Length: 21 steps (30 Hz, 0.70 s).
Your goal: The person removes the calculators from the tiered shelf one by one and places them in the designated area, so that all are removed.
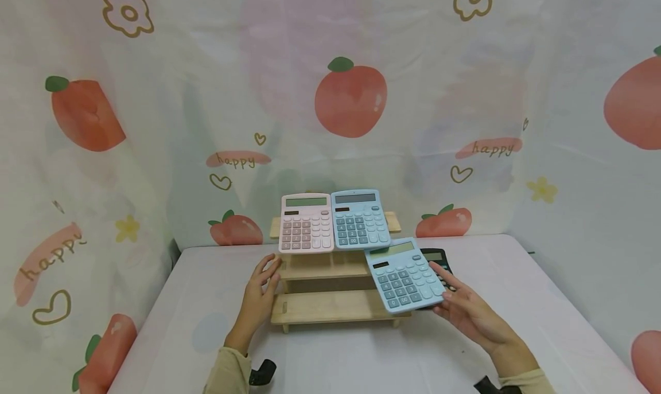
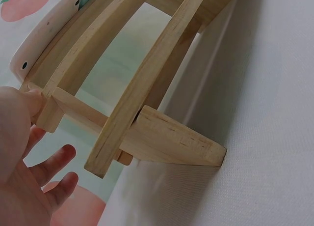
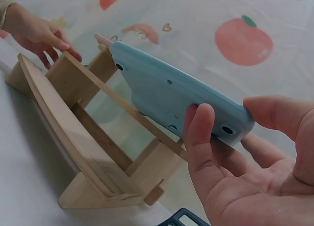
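Observation:
My right hand (image 1: 472,313) pinches a light blue calculator (image 1: 405,276) by its lower right corner, thumb on one side and fingers beneath. The calculator is tilted in front of the right part of a three-tier wooden rack (image 1: 330,307). At the rack's left end, my left hand (image 1: 260,296) holds the end of the middle plank between thumb and index finger, the other fingers loose. A pink calculator (image 1: 306,225) and another blue calculator (image 1: 360,221) lean side by side on the upper part of the rack. The held calculator overlaps the upper blue one's lower edge in the head view.
A black calculator (image 1: 435,256) lies right of the rack, partly hidden behind the held one and my right hand. The rack stands on a white-covered table (image 1: 335,362). Fruit-print cloth (image 1: 351,164) hangs behind and at both sides.

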{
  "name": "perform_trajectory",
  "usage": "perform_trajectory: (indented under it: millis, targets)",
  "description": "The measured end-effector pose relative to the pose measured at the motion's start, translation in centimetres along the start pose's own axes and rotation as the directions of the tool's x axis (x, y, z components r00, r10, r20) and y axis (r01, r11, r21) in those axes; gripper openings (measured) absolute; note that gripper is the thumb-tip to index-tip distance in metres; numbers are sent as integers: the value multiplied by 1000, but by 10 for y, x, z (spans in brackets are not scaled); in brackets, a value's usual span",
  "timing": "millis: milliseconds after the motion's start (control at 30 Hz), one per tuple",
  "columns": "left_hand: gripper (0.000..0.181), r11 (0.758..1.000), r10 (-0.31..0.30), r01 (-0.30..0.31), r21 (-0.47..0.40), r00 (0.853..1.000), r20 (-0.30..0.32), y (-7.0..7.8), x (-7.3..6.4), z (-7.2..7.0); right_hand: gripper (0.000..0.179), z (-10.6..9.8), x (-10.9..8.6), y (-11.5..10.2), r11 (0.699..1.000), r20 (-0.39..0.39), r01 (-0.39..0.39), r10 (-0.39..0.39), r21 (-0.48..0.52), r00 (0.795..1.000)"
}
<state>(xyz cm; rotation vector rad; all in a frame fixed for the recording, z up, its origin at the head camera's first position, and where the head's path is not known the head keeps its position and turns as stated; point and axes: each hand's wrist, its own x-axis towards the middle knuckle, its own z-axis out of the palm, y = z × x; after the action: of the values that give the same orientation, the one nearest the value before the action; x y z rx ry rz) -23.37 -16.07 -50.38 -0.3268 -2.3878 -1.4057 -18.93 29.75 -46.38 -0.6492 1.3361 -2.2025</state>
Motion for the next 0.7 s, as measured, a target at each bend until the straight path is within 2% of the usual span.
perform_trajectory:
  millis: [167, 333, 700]
  targets:
    - [41, 1000, 11, -11, 9, 1000, -11, -1, 0, 1, 62, -10, -5, -2, 1000, -3, 13, -13, 20, 1000]
    - [40, 999, 27, -27, 23, 999, -20, -2, 0, 2, 63, -22, -11, -5, 995, 20, 44, -47, 92, 999]
    - [41, 1000, -2, 2, 0, 1000, 3, 1, 0, 0, 60, -46, -23, -11, 965, 36, 111, -123, 237, 992]
